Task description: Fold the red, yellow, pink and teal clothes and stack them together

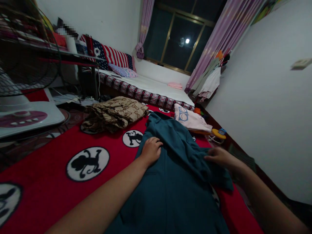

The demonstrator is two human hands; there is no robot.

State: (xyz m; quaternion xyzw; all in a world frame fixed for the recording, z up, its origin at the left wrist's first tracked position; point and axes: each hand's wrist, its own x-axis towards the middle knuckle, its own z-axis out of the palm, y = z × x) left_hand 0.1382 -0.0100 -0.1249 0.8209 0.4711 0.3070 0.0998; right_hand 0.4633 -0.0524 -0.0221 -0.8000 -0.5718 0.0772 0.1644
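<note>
A dark teal garment (170, 185) lies spread on a red blanket (48, 152) printed with black monkey figures in white circles. My left hand (151, 150) rests on the garment's left edge with its fingers curled down onto the cloth. My right hand (219, 156) is at the garment's right side, fingers pinched on a raised fold of the teal fabric.
A folded brown patterned cloth (114, 113) and a pink folded garment (191, 119) lie beyond the teal one. A white fan base (24, 118) stands at the left. A bed (151, 86) runs along the back under the window. A white wall (268, 107) is close on the right.
</note>
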